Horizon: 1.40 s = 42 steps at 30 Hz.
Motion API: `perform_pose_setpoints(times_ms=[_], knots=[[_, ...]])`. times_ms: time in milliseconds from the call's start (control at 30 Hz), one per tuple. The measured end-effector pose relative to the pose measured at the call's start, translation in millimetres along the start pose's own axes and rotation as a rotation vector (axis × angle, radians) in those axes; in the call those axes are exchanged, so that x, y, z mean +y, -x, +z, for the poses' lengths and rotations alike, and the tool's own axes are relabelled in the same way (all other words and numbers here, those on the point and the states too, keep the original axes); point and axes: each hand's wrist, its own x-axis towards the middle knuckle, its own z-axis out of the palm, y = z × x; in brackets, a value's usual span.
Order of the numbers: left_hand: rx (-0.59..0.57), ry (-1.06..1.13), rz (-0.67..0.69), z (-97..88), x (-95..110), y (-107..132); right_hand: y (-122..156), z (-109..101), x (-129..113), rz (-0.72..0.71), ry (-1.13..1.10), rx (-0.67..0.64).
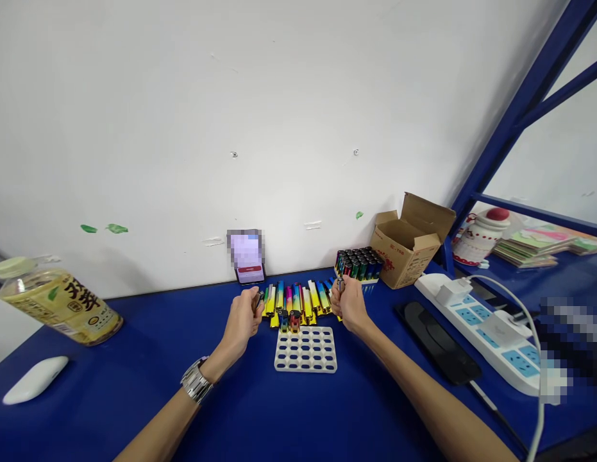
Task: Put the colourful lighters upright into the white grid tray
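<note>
My left hand [241, 319], with a metal watch [197, 380] on the wrist, is closed on a lighter [258, 299] whose dark top shows by the thumb. To the right, my right hand [352, 304] grips another lighter [341, 283], its metal head upward. Between the hands lies a white tray with holes [305, 369]. Two lighters, one blue-green [283, 320] and one red [295, 321], stand upright at its back left corner. Behind the tray, several shiny coloured lighters [298, 299] lie in a row on the blue table.
A full rack of lighters [358, 264] stands beside an open cardboard box [408, 244] at the back right. A propped phone [249, 256] leans on the wall. On the right are a black phone [437, 343] and a power strip [481, 327]; on the left, a bottle [62, 305] and a white mouse [36, 380].
</note>
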Motion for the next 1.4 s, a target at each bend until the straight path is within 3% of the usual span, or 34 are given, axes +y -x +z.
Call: perform_pose_setpoints(times_ms=[67, 300, 400, 533, 733, 900, 1033, 1133, 1267, 1400], knots=[[-0.021, -0.01, 0.036, -0.1, 0, -1, -1, -2, 2, -0.07, 0.036, -0.014], [-0.076, -0.127, 0.487, -4.4, 19, 11, 3, -11, -14, -0.288, 0.182, -0.374], [-0.146, -0.189, 0.534, -4.9, 31, 24, 8, -18, -27, -0.356, 0.331, -0.468], [-0.273, -0.218, 0.532, 2.8, 41, 37, 13, -27, -36, -0.529, 0.625, -0.492], [-0.325, -0.467, 0.569, 26.0, 42, 35, 14, -30, -33, -0.317, 0.625, -0.75], [-0.285, -0.631, 0.596, 35.1, 35, 28, 12, -32, -29, -0.377, 0.759, -0.74], [-0.363, -0.699, 0.539, 34.4, 28, 23, 12, -34, -31, -0.436, 0.852, -0.702], [-0.397, -0.804, 0.61, 33.0, 26, 20, 15, -32, -34, -0.48, 0.877, -0.721], [-0.342, -0.963, 0.778, 32.1, 26, 18, 21, -28, -38, -0.561, 0.952, -0.75], [-0.377, -0.956, 0.732, 31.8, 26, 16, 24, -26, -40, -0.554, 0.952, -0.773]])
